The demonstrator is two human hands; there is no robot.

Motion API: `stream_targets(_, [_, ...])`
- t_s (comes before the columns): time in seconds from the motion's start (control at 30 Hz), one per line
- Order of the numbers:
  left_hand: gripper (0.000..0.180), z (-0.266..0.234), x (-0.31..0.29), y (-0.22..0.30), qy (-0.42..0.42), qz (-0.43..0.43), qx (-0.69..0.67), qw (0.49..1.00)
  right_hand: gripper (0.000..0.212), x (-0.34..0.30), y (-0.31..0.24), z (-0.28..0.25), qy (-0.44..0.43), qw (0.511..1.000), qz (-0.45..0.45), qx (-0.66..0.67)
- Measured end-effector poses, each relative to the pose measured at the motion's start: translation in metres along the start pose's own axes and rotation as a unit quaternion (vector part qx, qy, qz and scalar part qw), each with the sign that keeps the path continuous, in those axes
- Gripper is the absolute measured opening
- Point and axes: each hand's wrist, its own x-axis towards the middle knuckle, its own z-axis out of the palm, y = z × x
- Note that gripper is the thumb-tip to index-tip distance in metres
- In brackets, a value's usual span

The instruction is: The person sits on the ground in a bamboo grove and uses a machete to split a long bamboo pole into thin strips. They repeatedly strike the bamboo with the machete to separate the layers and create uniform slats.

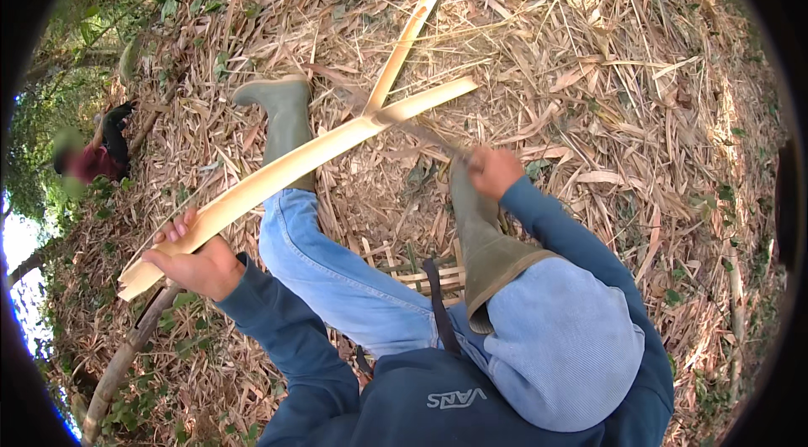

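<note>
My left hand (200, 266) is closed around the near left end of a long split bamboo strip (286, 169), its pale inner side showing. From there the strip slopes up to the right, passing over my left boot. In my right hand (495, 171), held by the right boot, is a machete whose long dark blade (433, 141) is smeared by motion. That blade points left and meets the strip near its far part; whether it cuts into it I cannot tell. A second pale bamboo strip (412, 34) runs away from the same spot toward the top edge.
My green rubber boots (288, 123) stand apart on dry leaves and shavings. Between my legs lies a lattice of woven strips (429, 280). A wooden pole (126, 363) leans at lower left. Another person (97, 156) is farther off at left, near greenery.
</note>
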Motion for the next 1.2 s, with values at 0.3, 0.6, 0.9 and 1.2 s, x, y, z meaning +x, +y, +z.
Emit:
stream_targets(0.3, [0.045,-0.001,0.005,0.001,0.007,0.019,0.008,1.0,0.025,-0.001,0.018,-0.01,0.017,0.998,0.024,-0.049])
stream_targets(0.6, [0.053,0.005,0.032,-0.002,-0.038,-0.03,0.01,0.999,0.036,0.015,0.1,-0.032,-0.004,0.973,0.216,-0.085])
stream_targets(0.9, [0.073,0.018,0.026,-0.001,0.077,0.003,0.024,0.997,0.024,-0.024,-0.031,-0.019,-0.019,0.999,-0.026,0.005])
stream_targets(1.2, [0.074,0.014,0.039,-0.013,0.152,-0.019,0.026,0.988,0.022,0.004,0.079,-0.041,0.022,0.981,0.169,-0.09])
